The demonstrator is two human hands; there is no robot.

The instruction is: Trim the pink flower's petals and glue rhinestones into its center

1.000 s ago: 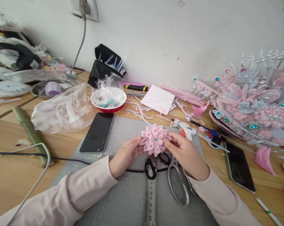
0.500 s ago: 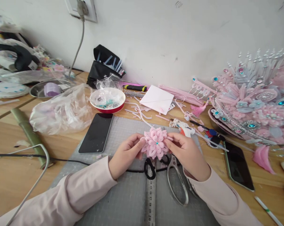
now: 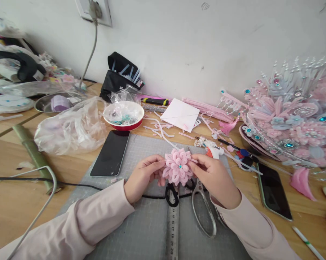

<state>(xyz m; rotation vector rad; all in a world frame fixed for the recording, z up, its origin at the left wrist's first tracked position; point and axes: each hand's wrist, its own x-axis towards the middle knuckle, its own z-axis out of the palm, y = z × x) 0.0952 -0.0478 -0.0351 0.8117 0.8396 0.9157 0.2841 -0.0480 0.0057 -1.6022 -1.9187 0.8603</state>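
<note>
A layered pink fuzzy flower [image 3: 178, 167] with a small blue gem at its centre is held up over the cutting mat [image 3: 141, 224]. My left hand [image 3: 149, 171] pinches petals on its left edge between thumb and forefinger. On the opposite side my right hand [image 3: 210, 173] grips the outer petals with thumb and fingers. Just below the flower lie black-handled scissors [image 3: 171, 195], a metal ruler [image 3: 173, 231] and larger silver-handled scissors [image 3: 203, 213]. The flower's back is hidden.
Left of the hands are a phone [image 3: 110, 153], a plastic bag [image 3: 71, 130] and a red-rimmed bowl [image 3: 129, 125] of beads. A glue gun [image 3: 214, 150] lies beyond my right hand. Further right are another phone [image 3: 273, 191] and a large pink jewelled headdress [image 3: 295, 126]. A black cable [image 3: 84, 185] crosses the mat.
The flower stays in place between both hands, dipping very slightly. My left fingers have shifted on the left petals, with the lower fingers now showing more.
</note>
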